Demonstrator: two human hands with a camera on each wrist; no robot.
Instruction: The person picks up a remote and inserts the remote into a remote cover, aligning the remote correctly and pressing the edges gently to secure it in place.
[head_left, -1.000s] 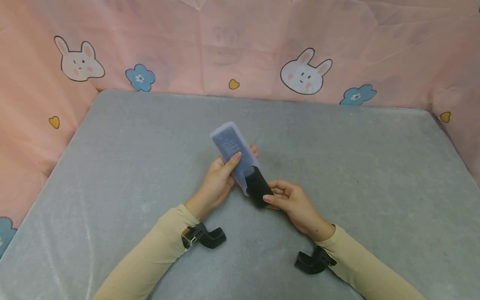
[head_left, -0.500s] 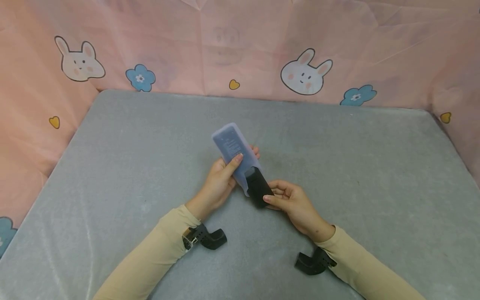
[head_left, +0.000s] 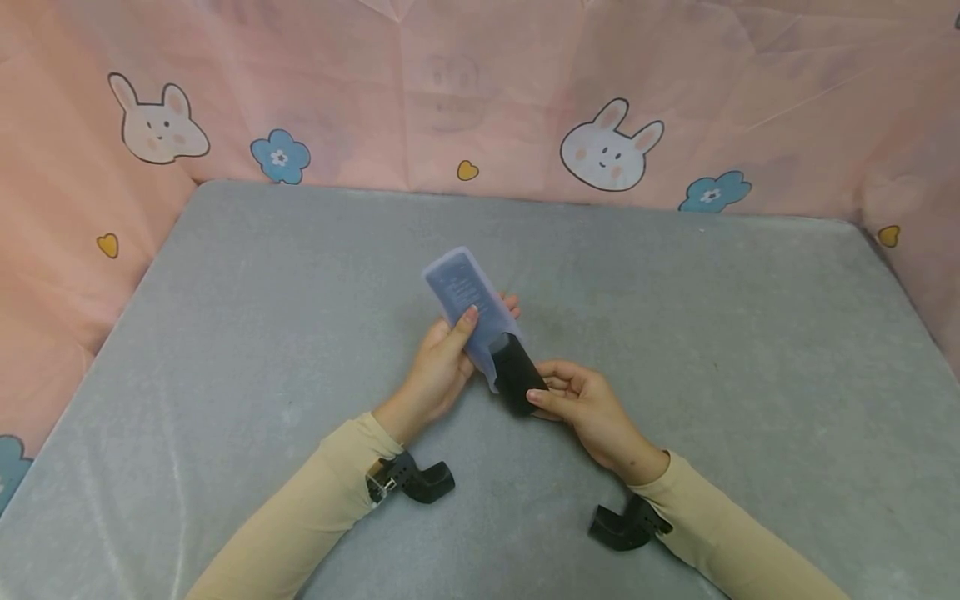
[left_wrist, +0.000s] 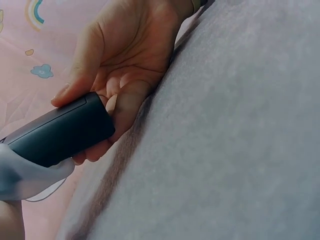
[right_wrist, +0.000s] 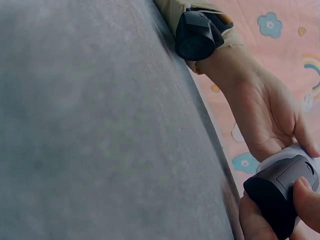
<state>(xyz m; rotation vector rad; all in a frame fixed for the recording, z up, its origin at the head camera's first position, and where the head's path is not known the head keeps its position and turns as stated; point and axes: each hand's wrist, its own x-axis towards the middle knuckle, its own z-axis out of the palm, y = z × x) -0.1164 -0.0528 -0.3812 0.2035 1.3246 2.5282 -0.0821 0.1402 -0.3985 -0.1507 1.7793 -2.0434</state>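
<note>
A frosted, see-through cover with pale printed text showing through it slants over the middle of the table. My left hand grips it, thumb on top and fingertips coming out beyond the far side. From the cover's near end sticks a black remote control with rounded corners. My right hand pinches that bare end between thumb and fingers. In the left wrist view a lid seam runs along the remote, and the cover's lip wraps loosely around it. The part inside the cover is veiled.
A grey cloth-covered table lies under both hands. Behind it hangs a pink curtain printed with rabbits, flowers and hearts. Black camera mounts are strapped to both wrists, over beige sleeves.
My left thumb has shifted slightly to the left on the cover. The remote control and the right hand stay nearly where they were.
</note>
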